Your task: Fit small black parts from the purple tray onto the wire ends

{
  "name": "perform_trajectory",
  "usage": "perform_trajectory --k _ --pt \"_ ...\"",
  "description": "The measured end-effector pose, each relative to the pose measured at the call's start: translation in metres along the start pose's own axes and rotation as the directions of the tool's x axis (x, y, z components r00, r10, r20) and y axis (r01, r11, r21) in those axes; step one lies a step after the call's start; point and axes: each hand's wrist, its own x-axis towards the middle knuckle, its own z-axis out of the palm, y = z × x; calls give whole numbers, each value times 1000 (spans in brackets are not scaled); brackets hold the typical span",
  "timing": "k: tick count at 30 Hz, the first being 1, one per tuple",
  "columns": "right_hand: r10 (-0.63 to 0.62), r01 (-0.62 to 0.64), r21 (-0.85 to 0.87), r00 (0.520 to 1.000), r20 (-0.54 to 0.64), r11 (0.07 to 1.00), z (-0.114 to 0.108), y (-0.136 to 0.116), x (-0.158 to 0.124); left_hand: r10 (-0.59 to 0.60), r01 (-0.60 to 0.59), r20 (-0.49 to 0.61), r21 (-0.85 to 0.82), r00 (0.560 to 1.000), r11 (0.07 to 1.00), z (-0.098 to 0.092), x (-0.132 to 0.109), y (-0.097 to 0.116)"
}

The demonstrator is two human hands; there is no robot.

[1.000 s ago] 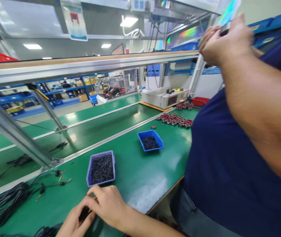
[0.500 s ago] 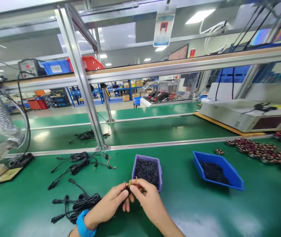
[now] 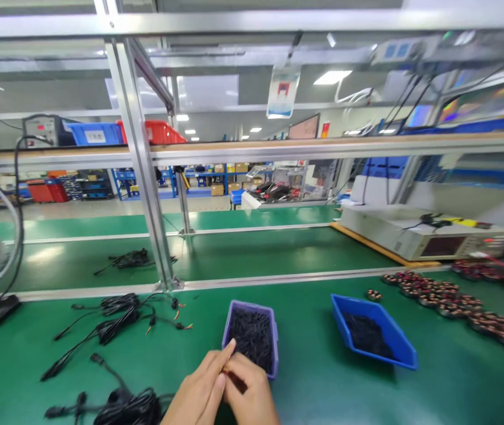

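Just beyond the hands stood a lavender plastic bin (image 3: 275,348), heaped with thin black tube-like pieces (image 3: 252,330); the fingertips covered part of its near rim. Toward the table's (image 3: 305,330) right side sat a blue sloped bin (image 3: 399,337), and past it, copper-wound rings (image 3: 440,296) clustered up to the far edge, below a boxy pale instrument (image 3: 442,245) on a wooden board (image 3: 380,245). Left of the lavender bin lay glossy black cables (image 3: 119,321), loosely looped, some with bare orange ends. A grooved aluminium post (image 3: 139,153) rose from the far edge behind them. The left hand (image 3: 198,392) and right hand (image 3: 252,389) met near the middle of the table, fingers pinching a thin orange wire end (image 3: 224,369) between them; what else they enclosed was hidden.
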Motion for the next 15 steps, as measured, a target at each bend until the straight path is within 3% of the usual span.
perform_trajectory --k 4,8,12,15 --pt "-37 39 -30 997 65 999 -5 4 -2 -100 97 -38 -79 994 992 13 4 -24" --pt "82 -95 71 982 173 993 -11 -5 -4 -143 150 74 -102 987 983 11 3 -30" --pt "102 -106 34 991 88 994 -12 -10 -7 -187 193 86 -76 979 978 8 2 -20" --pt "45 -44 -59 999 14 997 -14 -9 -11 -166 198 163 -205 973 959 4 2 -12"
